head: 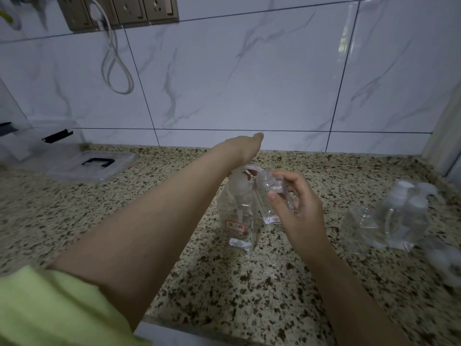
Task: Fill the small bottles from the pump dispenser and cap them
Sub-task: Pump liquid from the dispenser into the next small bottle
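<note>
Clear small bottle (272, 196) in right hand (296, 211), beside pump dispenser (237, 211)

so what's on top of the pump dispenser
The left hand rests on top of the pump dispenser, covering most of the pump head. The right hand holds a small bottle beside the spout. Whether the pump is pressed down is hidden.

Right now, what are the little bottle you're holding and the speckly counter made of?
The small bottle in the right hand looks like clear, glossy plastic: you can see the fingers and counter through it, and its neck has moulded screw threads. Glass can't be ruled out. The counter looks like polished granite or a similar stone, with beige, black and brown flecks and a smooth sheen.
</note>
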### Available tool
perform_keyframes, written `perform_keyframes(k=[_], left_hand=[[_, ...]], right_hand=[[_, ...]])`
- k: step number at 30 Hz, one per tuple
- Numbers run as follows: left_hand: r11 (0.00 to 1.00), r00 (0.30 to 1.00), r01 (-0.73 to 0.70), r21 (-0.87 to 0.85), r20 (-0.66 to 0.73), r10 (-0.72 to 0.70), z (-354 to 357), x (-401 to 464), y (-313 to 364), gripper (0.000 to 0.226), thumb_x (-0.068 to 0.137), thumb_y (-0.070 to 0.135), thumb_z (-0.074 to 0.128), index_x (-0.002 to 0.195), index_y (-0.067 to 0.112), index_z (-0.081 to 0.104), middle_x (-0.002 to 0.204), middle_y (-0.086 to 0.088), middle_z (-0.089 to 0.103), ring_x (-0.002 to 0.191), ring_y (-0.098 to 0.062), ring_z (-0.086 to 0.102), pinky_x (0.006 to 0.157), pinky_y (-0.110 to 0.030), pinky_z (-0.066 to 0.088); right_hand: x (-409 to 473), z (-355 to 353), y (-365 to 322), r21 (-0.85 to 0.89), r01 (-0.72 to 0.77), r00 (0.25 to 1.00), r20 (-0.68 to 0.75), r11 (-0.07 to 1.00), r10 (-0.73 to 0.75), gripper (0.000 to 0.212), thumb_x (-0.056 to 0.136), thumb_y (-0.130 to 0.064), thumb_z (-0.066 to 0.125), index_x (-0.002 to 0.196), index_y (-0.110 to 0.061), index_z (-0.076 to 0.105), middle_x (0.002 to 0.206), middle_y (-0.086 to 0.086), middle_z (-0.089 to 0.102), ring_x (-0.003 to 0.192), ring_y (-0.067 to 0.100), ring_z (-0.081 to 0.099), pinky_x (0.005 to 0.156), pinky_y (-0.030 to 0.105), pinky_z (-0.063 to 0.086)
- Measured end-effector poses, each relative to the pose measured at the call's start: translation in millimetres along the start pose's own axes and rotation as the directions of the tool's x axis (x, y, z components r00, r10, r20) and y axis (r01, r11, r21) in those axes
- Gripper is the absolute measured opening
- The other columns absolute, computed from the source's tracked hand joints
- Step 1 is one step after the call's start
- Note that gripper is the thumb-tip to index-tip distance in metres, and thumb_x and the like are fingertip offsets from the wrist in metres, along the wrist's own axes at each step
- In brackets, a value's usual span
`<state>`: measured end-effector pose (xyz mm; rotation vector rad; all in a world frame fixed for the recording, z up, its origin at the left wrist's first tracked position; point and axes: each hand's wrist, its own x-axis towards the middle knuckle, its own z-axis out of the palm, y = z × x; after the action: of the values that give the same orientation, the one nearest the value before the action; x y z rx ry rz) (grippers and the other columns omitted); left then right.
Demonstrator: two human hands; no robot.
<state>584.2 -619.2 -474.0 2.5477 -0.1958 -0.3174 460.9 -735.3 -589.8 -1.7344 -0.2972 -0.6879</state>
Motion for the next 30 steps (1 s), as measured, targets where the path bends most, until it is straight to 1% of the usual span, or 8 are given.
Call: perform_keyframes(k=[3,6,8,12,19,22,26,30], left_hand=[[0.999,1.0,0.001,-0.032,0.0,-0.001,0.9,1.5,-2.8,0.07,0.1,0.06,0.016,0.138,0.015,0.053,0.136,-0.011,0.059,0.119,-0.033,0.059,0.102,-0.045,0.044],[1.0,1.0,0.002,0.009,-0.021,-0.002,4.8,2.8,-3.5,0.07,0.101,0.059,0.015,0.142,0.014,0.05,0.14,-0.014,0.056,0.124,-0.034,0.054,0.107,-0.045,0.038],[0.999,0.999,0.001,0.042,-0.042,0.001,5.7,2.8,-2.1,0.071,0.102,0.058,0.014,0.143,0.013,0.049,0.141,-0.015,0.055,0.127,-0.034,0.05,0.107,-0.044,0.037],[0.999,0.999,-0.004,0.04,-0.035,0.005,6.7,3.7,-2.9,0.071,0.102,0.058,0.013,0.145,0.013,0.048,0.142,-0.015,0.054,0.13,-0.033,0.048,0.11,-0.044,0.035],[0.998,0.998,-0.032,0.048,-0.057,0.035,8.5,0.4,-3.8,0.07,0.103,0.055,0.013,0.143,0.01,0.049,0.139,-0.015,0.056,0.128,-0.032,0.048,0.107,-0.041,0.037],[0.998,0.998,-0.03,0.063,-0.052,0.033,8.8,0.0,-2.1,0.071,0.102,0.057,0.012,0.143,0.011,0.049,0.138,-0.014,0.057,0.127,-0.032,0.049,0.107,-0.042,0.037],[0.998,0.998,-0.02,0.063,-0.054,0.023,8.3,0.5,-2.3,0.072,0.102,0.058,0.012,0.143,0.013,0.05,0.139,-0.014,0.056,0.127,-0.032,0.049,0.107,-0.043,0.038],[0.999,0.997,-0.022,0.038,-0.068,0.024,7.3,1.8,-4.7,0.074,0.1,0.061,0.013,0.142,0.014,0.051,0.138,-0.013,0.058,0.127,-0.032,0.049,0.106,-0.043,0.036]], right_hand=[[0.2,0.4,-1.3,0.022,0.004,1.0,-0.008,1.0,-0.004,0.035,0.096,-0.01,0.068,0.114,-0.038,0.059,0.11,-0.031,0.065,0.107,0.001,0.065,0.086,0.023,0.057],[0.3,1.5,-1.2,0.012,0.004,1.0,-0.008,1.0,-0.004,0.026,0.093,-0.029,0.068,0.117,-0.035,0.06,0.113,-0.026,0.066,0.109,0.009,0.066,0.089,0.045,0.06],[0.3,2.1,-1.9,0.003,0.006,1.0,-0.017,1.0,-0.006,0.028,0.09,-0.039,0.063,0.118,-0.034,0.06,0.116,-0.025,0.065,0.113,0.011,0.065,0.092,0.051,0.058],[0.3,3.1,-0.1,0.017,-0.02,1.0,-0.01,1.0,0.02,0.027,0.09,-0.036,0.065,0.116,-0.037,0.06,0.114,-0.024,0.066,0.108,0.01,0.067,0.089,0.052,0.059],[-0.3,3.1,0.9,0.025,-0.037,0.999,-0.012,0.999,0.037,0.033,0.088,-0.043,0.062,0.118,-0.03,0.061,0.111,-0.016,0.069,0.103,0.015,0.069,0.085,0.054,0.059],[-0.6,2.3,-0.8,0.027,-0.042,0.999,-0.015,0.999,0.042,0.029,0.087,-0.043,0.062,0.115,-0.036,0.06,0.11,-0.021,0.068,0.103,0.012,0.069,0.085,0.052,0.06],[-0.6,2.2,-1.5,0.019,-0.035,0.999,-0.016,0.999,0.035,0.034,0.088,-0.043,0.063,0.119,-0.03,0.062,0.114,-0.02,0.068,0.109,0.012,0.068,0.088,0.052,0.059],[-0.6,2.0,0.2,0.003,-0.056,0.998,-0.012,0.998,0.056,0.037,0.088,-0.048,0.062,0.123,-0.035,0.062,0.121,-0.021,0.067,0.112,0.013,0.067,0.089,0.053,0.059]])
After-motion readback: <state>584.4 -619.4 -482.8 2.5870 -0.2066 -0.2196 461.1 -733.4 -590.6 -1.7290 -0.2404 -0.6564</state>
